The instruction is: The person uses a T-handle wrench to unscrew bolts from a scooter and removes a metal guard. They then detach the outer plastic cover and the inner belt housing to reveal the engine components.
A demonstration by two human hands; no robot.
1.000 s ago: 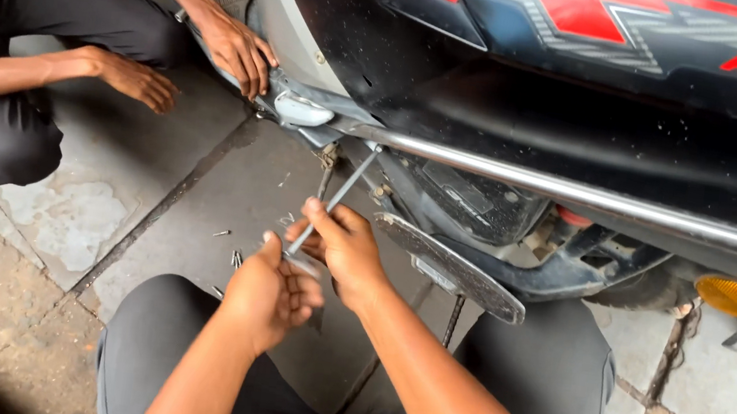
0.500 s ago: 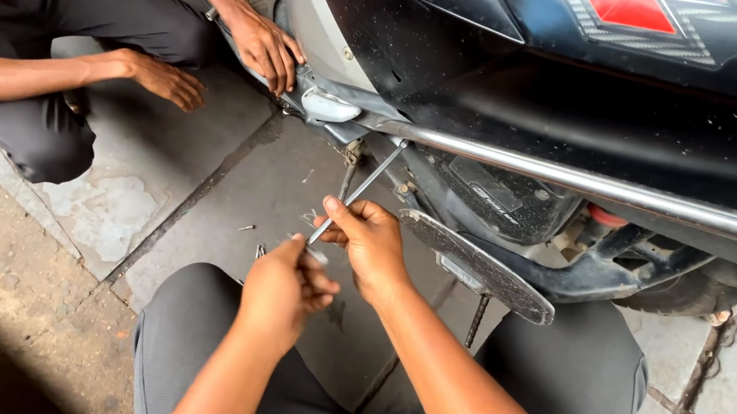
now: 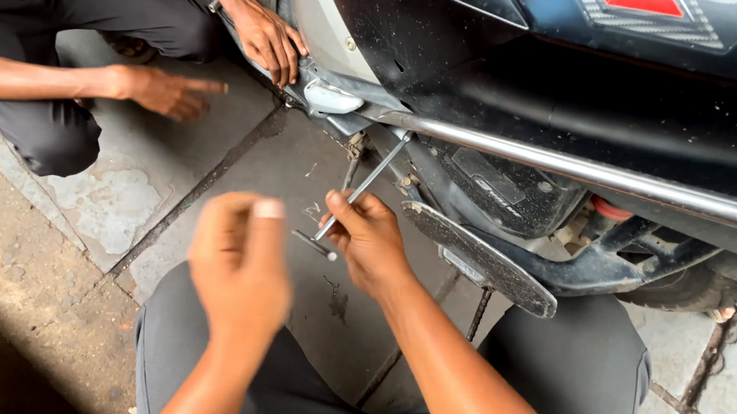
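The left hand (image 3: 240, 261) is hovering loosely curled, gripping nothing, while the right hand (image 3: 371, 239) is grasping the crossbar of a thin T-handle wrench (image 3: 362, 185) reaching up under the scooter (image 3: 537, 77); being stiff, light, slick steel, it probably handles best by that crossbar.

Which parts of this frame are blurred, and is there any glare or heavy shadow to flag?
Head view: the left hand is smeared by motion blur, while the right hand gripping the T-handle wrench is sharp; daylight is soft and even, with a mild sheen on the chrome guard bar and deep shadow under the scooter's black body panel.
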